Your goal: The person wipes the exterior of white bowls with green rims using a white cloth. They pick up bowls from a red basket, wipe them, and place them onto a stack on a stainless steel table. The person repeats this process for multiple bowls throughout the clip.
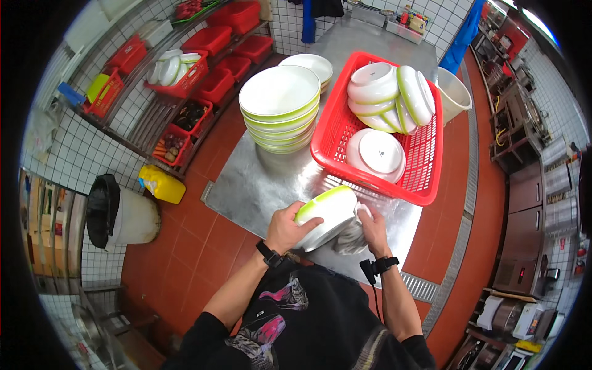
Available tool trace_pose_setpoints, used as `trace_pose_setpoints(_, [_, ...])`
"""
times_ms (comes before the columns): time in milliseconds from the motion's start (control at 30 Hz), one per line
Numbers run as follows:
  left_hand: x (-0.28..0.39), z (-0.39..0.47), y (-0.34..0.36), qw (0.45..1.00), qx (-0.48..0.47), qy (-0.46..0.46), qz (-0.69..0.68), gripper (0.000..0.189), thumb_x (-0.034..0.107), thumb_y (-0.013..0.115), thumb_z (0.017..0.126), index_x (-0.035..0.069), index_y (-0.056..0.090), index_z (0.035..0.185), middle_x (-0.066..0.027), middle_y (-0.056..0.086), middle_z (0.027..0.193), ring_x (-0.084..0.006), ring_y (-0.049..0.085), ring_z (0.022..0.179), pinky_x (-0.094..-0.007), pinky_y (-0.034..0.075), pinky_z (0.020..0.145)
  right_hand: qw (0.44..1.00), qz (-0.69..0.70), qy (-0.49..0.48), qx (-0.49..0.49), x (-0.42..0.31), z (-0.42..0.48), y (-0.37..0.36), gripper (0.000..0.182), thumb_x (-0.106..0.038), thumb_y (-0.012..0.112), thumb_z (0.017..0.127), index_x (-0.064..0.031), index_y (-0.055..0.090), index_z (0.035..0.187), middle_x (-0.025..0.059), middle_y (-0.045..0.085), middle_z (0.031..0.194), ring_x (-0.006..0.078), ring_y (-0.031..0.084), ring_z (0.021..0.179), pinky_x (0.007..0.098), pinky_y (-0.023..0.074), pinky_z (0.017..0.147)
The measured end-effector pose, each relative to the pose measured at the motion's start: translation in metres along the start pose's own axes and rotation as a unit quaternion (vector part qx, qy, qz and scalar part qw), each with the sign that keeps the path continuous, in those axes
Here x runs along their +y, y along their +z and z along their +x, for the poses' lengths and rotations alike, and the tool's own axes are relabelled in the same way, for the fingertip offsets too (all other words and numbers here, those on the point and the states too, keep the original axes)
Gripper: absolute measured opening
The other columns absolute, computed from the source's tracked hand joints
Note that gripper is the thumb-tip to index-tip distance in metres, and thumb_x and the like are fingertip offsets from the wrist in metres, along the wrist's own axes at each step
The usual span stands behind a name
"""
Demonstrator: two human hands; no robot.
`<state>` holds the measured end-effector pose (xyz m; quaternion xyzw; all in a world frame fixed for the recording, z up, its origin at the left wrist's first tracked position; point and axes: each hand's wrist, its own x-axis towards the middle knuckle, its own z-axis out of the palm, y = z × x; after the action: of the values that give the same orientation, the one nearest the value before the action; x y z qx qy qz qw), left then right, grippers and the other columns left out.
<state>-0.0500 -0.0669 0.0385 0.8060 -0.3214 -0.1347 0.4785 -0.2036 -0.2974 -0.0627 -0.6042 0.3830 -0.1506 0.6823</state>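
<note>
A white bowl with a green rim [330,215] is tilted on its side over the near edge of the steel table [231,185]. My left hand [289,229] grips it at the left, thumb across its outer wall. A whitish-grey cloth [351,238] is in my right hand [373,229], which presses part of it against the bowl's right side. Beyond, a stack of several matching bowls [280,92] stands at the left, with another stack of bowls [307,67] behind. The red plastic basket [374,182] at the right holds several bowls, one upside down [377,155] in its near part.
Wire-type shelving with red baskets [182,81] runs along the left. A yellow jug [162,184] and a lined bin [134,217] stand on the tiled floor. Behind the red basket is a white bucket [451,95]. Plastic containers [404,30] sit at the table's far end.
</note>
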Motion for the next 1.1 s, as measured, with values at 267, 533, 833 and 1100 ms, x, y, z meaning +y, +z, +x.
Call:
trace_pose_setpoints(267, [0.006,0.005,-0.001,1.0,-0.023,0.0,-0.005,0.059,0.045,0.099,0.073,0.003,0.072,0.105,-0.0191,0.078,0.087,-0.0382,0.078,0.081,-0.0438,0.059,0.072,0.907,-0.195,-0.366,-0.073,-0.131,-0.046,0.053,0.027,-0.016,0.077,0.095,-0.0042,0.075,0.119,0.0103,0.073,0.112,0.0288,0.069,0.1,0.0411,0.0539,0.09])
trace_pose_setpoints(533, [-0.015,-0.004,0.001,0.999,-0.02,0.042,-0.026,0.049,0.032,0.096,0.074,0.006,0.07,0.106,-0.0214,0.076,0.089,-0.0447,0.075,0.085,-0.0468,0.059,0.071,0.786,-0.376,-0.483,-0.091,-0.119,-0.061,0.087,0.044,-0.018,0.082,0.08,-0.0165,0.073,0.123,0.0073,0.066,0.125,0.0331,0.058,0.114,0.05,0.0445,0.1])
trace_pose_setpoints(833, [-0.011,-0.009,-0.003,1.0,0.001,0.014,-0.007,0.054,0.039,0.102,0.073,0.003,0.074,0.103,-0.0145,0.075,0.081,-0.0285,0.074,0.071,-0.0374,0.056,0.068,0.892,-0.298,-0.327,0.095,-0.082,-0.006,0.07,0.032,-0.012,0.068,0.097,-0.0033,0.07,0.128,0.018,0.071,0.129,0.0411,0.062,0.12,0.0518,0.0441,0.109])
trace_pose_setpoints(1100, [-0.014,-0.006,-0.004,1.0,0.0,0.023,0.009,0.054,0.04,0.1,0.075,0.002,0.074,0.103,-0.0161,0.074,0.081,-0.0297,0.074,0.072,-0.0386,0.055,0.068,0.897,-0.278,-0.337,0.059,-0.097,-0.015,0.073,0.028,-0.006,0.071,0.094,-0.001,0.073,0.122,0.0199,0.068,0.122,0.0406,0.064,0.116,0.0489,0.0527,0.099])
